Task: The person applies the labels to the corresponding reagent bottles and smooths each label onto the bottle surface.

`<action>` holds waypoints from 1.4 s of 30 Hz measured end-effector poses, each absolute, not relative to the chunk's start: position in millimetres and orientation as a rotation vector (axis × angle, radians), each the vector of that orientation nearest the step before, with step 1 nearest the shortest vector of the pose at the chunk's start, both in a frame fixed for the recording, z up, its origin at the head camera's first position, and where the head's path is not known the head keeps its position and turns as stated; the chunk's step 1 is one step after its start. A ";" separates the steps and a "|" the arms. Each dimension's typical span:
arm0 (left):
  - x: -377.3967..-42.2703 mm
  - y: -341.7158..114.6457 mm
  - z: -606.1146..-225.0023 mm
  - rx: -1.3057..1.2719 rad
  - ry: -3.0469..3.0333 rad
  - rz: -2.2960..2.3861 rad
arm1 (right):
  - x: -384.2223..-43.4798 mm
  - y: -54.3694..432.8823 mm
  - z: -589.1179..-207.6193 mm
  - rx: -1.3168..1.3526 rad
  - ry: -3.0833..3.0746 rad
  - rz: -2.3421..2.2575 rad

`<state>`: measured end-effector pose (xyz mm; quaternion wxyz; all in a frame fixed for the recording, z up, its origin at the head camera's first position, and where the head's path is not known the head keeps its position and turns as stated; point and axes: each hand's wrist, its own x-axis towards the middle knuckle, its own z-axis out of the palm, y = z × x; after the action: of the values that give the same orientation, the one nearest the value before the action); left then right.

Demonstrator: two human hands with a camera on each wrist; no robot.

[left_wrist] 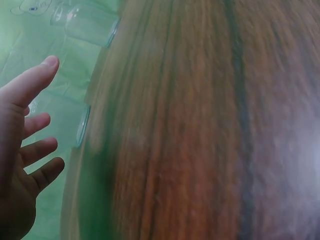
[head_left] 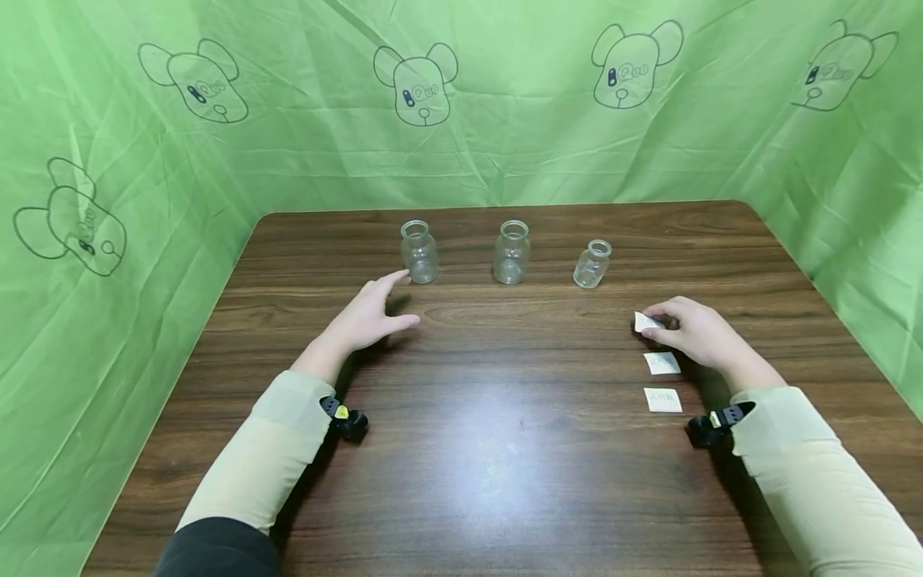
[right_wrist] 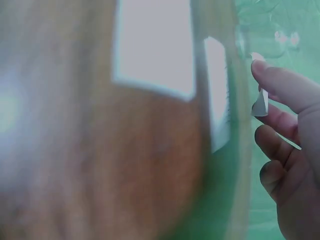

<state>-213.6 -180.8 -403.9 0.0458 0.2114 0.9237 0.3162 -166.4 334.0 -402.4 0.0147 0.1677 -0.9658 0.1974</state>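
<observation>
My right hand (head_left: 688, 330) pinches a small white paper label (head_left: 646, 322) between thumb and fingers, seen also in the right wrist view as a label (right_wrist: 262, 103) held at the fingertips. Below it on the table lie two more white labels, a middle one (head_left: 662, 364) and a lower one (head_left: 663, 400) with faint writing. My left hand (head_left: 369, 315) reaches toward the left glass jar (head_left: 420, 253), fingers extended and thumb spread apart, holding nothing. In the left wrist view the left hand (left_wrist: 22, 150) overlaps that jar.
A second glass jar (head_left: 511, 253) stands at the back middle. To its right is a smaller glass jar (head_left: 592, 264). The brown wooden table (head_left: 433, 417) is bordered by a green cloth backdrop (head_left: 497, 160) behind and at both sides.
</observation>
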 end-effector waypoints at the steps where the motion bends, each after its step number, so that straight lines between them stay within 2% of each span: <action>1: -214.4 -178.7 -403.1 0.658 2.814 0.968 | -167.2 332.5 -398.8 0.528 -3.004 0.617; 13: -222.2 -150.3 -383.5 0.731 2.792 0.978 | -182.7 287.7 -368.1 0.494 -2.961 0.884; 30: -222.8 -99.7 -372.9 0.895 2.707 1.089 | -198.4 207.6 -357.8 0.549 -2.890 1.125; 42: -215.7 -62.6 -374.3 0.838 2.670 1.253 | -202.0 164.9 -360.4 0.641 -2.836 1.262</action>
<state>-215.7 -62.6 -374.3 0.0377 0.2733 0.8701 0.4084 -202.0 164.9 -360.4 -0.0139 0.2021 -0.8947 0.3981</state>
